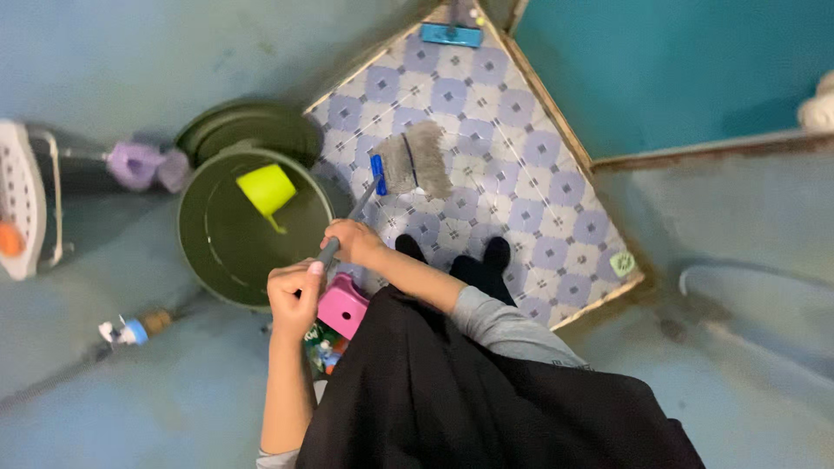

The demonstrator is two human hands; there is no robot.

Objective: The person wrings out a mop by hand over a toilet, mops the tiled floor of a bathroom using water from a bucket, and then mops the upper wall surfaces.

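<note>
mop (415, 162) head rests on the tiled floor (521, 174); we note left hand (295, 300) and right hand (352, 241) clenched around its handle, beside the green bucket (226, 252).

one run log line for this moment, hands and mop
left hand: grips mop handle end | right hand: grips handle lower | mop head: on tiled floor | green bucket: beside, yellow cup inside

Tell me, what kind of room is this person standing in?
Probably a bathroom or wash area. There is a patterned tiled floor, a green bucket of water with a yellow dipper in it, and both hands grip a mop.
</note>
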